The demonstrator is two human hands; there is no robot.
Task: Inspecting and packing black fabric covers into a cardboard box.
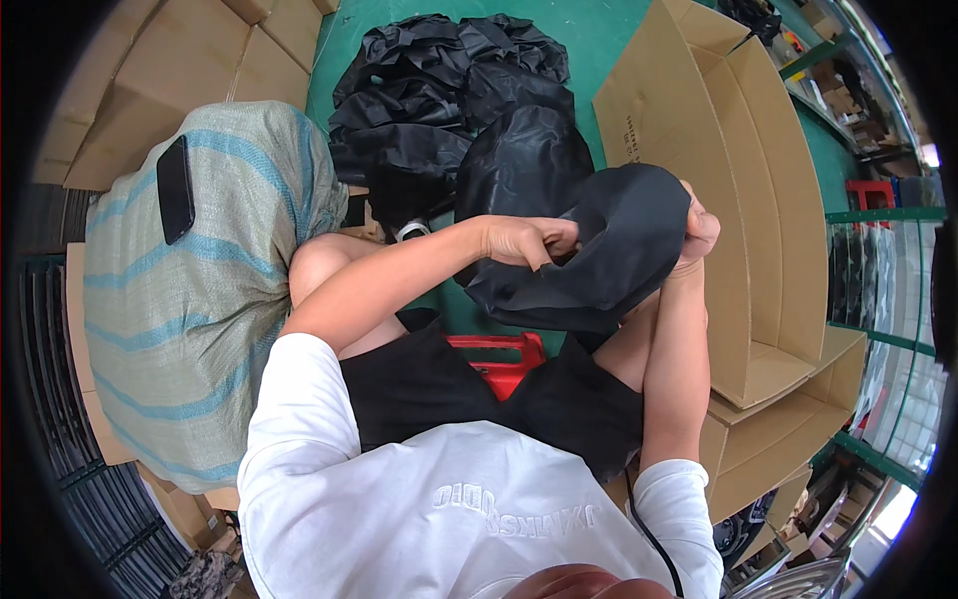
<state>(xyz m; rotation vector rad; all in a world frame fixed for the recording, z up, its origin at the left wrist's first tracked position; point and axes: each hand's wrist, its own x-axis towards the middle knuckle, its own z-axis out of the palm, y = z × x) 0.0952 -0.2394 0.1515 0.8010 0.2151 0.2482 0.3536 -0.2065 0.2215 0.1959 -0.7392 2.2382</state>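
Note:
Above my knees I hold a piece of soft black sheeting point(634, 225) that looks like synthetic leather; its exact kind I cannot tell. My left hand point(527, 242) is closed on its near left edge, with the fingertips partly hidden in the folds. On the far right edge my right hand point(701, 230) grips the material, the fingers curled behind it. Between the hands the piece bulges into a rounded, hollow shape. More black sheeting point(524, 150) lies just beyond and touches it.
A crumpled black heap point(429, 85) spreads over the green floor point(589, 45). At left stands a bulging striped woven sack point(190, 309) with a phone point(175, 190) on top. An open carton point(669, 110) rises at right. A red plastic stool point(531, 349) shows between my legs.

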